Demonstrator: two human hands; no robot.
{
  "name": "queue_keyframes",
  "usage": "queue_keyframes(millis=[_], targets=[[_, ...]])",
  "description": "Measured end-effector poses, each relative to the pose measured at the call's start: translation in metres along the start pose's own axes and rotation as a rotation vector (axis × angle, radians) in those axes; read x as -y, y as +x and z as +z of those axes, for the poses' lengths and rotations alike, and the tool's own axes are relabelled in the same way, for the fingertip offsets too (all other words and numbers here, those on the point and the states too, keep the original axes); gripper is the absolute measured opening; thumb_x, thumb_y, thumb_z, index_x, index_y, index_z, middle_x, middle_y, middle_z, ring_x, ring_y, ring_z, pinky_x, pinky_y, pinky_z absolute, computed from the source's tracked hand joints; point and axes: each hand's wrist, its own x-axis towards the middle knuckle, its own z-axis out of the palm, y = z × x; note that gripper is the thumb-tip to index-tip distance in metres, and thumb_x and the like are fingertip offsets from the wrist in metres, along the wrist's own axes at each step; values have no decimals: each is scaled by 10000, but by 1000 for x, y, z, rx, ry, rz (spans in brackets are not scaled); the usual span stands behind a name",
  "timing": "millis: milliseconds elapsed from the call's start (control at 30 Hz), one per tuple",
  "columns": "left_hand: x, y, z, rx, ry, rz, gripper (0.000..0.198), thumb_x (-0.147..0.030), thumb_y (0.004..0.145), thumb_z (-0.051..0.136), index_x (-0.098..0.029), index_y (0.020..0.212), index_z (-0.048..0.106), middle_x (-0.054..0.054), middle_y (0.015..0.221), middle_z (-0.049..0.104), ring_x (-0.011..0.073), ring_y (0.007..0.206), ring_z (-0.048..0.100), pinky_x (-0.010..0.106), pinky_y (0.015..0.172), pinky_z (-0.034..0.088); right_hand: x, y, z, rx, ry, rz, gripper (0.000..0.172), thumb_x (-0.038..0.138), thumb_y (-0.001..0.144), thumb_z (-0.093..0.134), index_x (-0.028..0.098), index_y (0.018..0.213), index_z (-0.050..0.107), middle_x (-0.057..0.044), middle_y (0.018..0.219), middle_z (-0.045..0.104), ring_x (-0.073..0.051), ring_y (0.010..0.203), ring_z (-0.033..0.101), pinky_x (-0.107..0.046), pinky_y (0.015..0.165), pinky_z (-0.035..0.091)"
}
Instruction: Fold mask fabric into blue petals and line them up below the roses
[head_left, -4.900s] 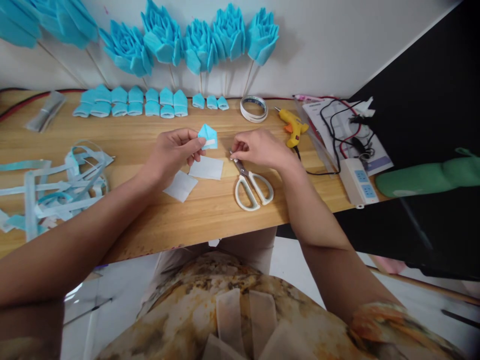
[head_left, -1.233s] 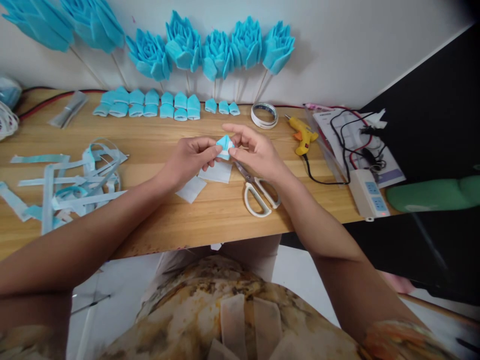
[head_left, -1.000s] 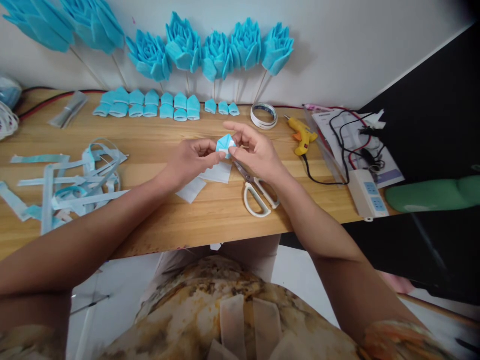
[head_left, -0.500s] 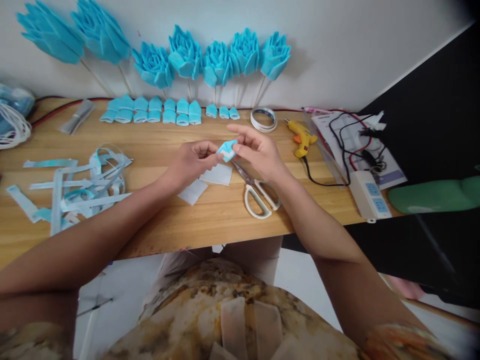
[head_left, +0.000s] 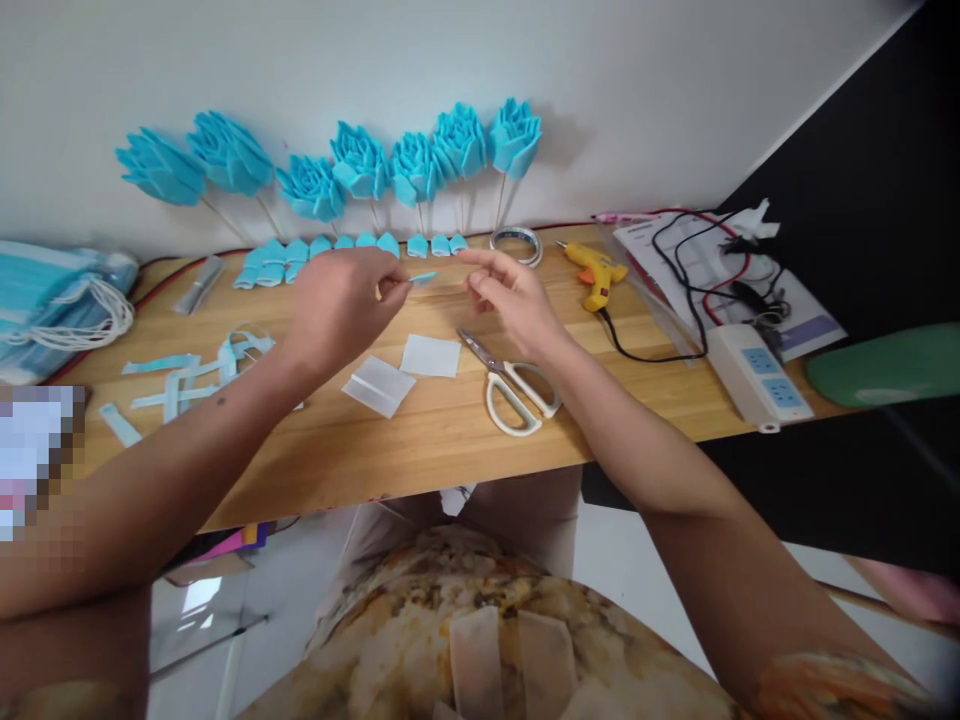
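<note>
Pinched between the thumb and fingers of my left hand (head_left: 341,305) is a small folded piece of blue fabric (head_left: 424,278), seen almost edge-on. My right hand (head_left: 514,300) hovers just to its right and holds nothing. Its index finger is stretched out and the thumb is bent. White-handled scissors (head_left: 501,368) lie below the right hand, blades slightly apart. Two pale white fabric pieces (head_left: 431,356) rest flat on the table between my forearms. Behind my hands runs a row of folded blue petals (head_left: 274,262), partly covered by the left hand.
Blue fabric flowers (head_left: 360,160) on sticks lean against the wall. A tape roll (head_left: 516,245), a yellow glue gun (head_left: 596,275) and a power strip (head_left: 757,375) stand to the right. Cut strips (head_left: 180,385) and a pile of face masks (head_left: 45,290) lie on the left.
My hands have moved apart. The right has let go of the folded blue piece, and the left has carried it away, turning it edge-on. The view has shifted left.
</note>
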Motion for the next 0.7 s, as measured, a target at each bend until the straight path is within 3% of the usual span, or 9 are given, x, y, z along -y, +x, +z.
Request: queue_keyframes(millis=[100, 167, 400, 700], targets=[[14, 15, 11, 75, 353, 17, 228, -207, 930, 488, -189, 786, 663, 123, 871, 687, 281, 887, 600, 362, 680, 293, 3, 0, 3, -14, 86, 40, 291, 269, 927, 620, 198, 1197, 699, -2, 854, 695, -116, 786, 647, -193, 613, 541], [25, 25, 24, 143, 453, 70, 248, -200, 945, 457, -182, 799, 657, 147, 901, 686, 306, 937, 603, 369, 677, 290, 5, 0, 4, -21, 122, 52, 273, 266, 914, 634, 194, 1167, 708, 9, 832, 696, -100, 737, 626, -187, 606, 533], [40, 45, 60, 210, 383, 149, 246, -88, 878, 457, -212, 756, 631, 169, 894, 672, 352, 1052, 597, 387, 733, 349, 1, 6, 0, -58, 144, 56, 222, 185, 902, 617, 179, 1102, 714, 21, 790, 705, -75, 633, 569, -177, 578, 499], [45, 57, 65, 246, 456, 149, 270, -117, 907, 411, -198, 838, 659, 204, 997, 687, 371, 1093, 573, 429, 790, 354, 2, 8, -1, -60, 110, 27, 243, 117, 911, 561, 180, 1076, 728, 20, 805, 703, -79, 588, 517, -203, 577, 468]])
